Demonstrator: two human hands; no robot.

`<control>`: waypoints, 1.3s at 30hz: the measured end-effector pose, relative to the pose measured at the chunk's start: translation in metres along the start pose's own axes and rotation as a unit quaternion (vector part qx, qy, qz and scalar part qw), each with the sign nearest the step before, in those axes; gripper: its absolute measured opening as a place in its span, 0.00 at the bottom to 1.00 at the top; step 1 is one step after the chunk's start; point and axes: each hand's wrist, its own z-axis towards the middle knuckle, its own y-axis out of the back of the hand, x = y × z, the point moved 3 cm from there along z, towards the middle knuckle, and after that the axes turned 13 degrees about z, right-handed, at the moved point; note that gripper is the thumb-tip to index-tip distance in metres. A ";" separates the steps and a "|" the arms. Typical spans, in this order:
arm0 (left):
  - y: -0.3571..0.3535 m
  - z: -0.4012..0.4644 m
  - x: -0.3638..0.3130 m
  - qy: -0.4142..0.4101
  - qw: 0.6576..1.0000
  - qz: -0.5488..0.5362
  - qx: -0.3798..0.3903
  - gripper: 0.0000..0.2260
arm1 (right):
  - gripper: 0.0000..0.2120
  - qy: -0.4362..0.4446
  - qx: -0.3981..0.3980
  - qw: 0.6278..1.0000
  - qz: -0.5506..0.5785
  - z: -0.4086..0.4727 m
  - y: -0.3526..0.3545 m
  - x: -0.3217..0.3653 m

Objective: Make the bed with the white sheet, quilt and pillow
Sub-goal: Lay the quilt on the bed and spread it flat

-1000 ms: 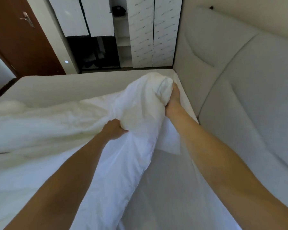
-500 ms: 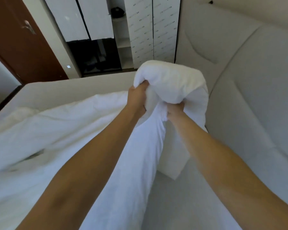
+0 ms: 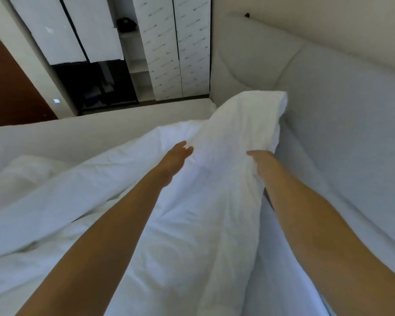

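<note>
On quilt (image 3: 214, 201), left hand (image 3: 173, 163) newly loose.

hands: 2 (left hand (image 3: 172, 164), right hand (image 3: 261, 160)) | quilt (image 3: 192, 224): 1 | headboard (image 3: 340, 110): 1 | door (image 3: 7, 92): 1

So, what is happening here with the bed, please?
A person is making the bed. The right hand grips a bunched edge of the white quilt near the padded headboard. The left hand is open, its fingers straight, over the quilt. The quilt lies rumpled across the mattress and is not yet spread flat; one raised corner stands near the headboard.
</note>
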 end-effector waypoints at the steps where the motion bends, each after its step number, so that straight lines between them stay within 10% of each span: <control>1: -0.002 0.002 0.020 0.029 1.000 0.010 0.002 0.24 | 0.26 -0.017 0.017 1.000 -0.003 -0.007 -0.003 -0.015; 11: 0.001 -0.063 0.118 0.115 0.992 0.024 0.047 0.20 | 0.21 -0.117 0.087 0.989 -0.003 -0.080 -0.044 -0.121; 28: 0.344 -0.484 0.458 0.266 0.941 -0.056 -0.204 0.14 | 0.06 -0.134 0.410 0.867 -0.248 -0.514 -0.395 -0.392; 39: 0.470 -0.468 0.569 0.266 0.940 -0.062 -0.205 0.15 | 0.06 -0.052 0.338 0.867 -0.364 -0.538 -0.539 -0.493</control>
